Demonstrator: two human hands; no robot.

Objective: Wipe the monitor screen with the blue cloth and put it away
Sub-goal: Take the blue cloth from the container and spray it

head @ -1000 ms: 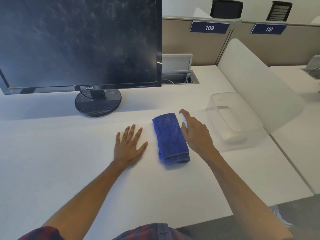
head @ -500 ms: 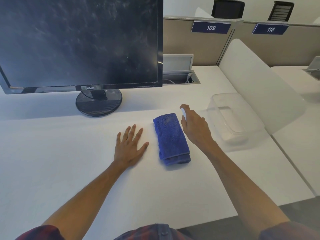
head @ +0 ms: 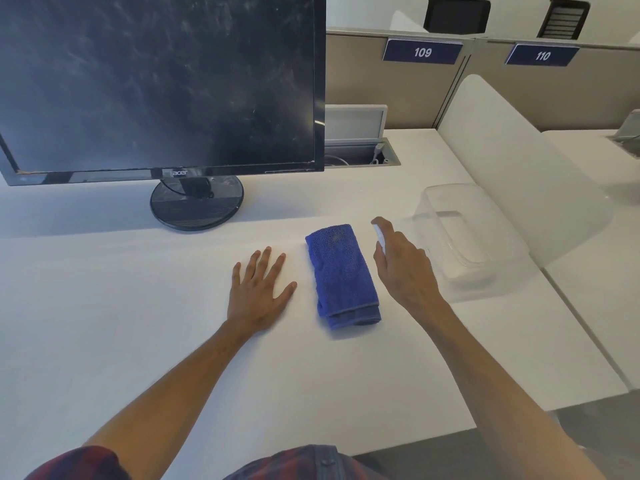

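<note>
A folded blue cloth (head: pixel 341 275) lies on the white desk (head: pixel 121 323) in front of me. My left hand (head: pixel 258 292) rests flat on the desk just left of it, fingers spread. Just right of the cloth, and not touching it, my right hand (head: pixel 403 268) grips a small white object (head: pixel 380 239), which looks like a spray bottle, with the index finger over its top. The black monitor (head: pixel 156 81) stands at the back left on a round base (head: pixel 196 206). Its dark screen is covered in dusty smears.
A clear plastic box (head: pixel 464 233) lies upside down on the desk right of my right hand. Behind it leans a white divider panel (head: pixel 502 161). An open cable tray (head: pixel 356 155) sits behind the monitor's right edge. The desk's front edge is near my body.
My right hand, holding the white object, has lifted slightly and moved a little right, off the cloth's edge. My left hand and the cloth have stayed put.
</note>
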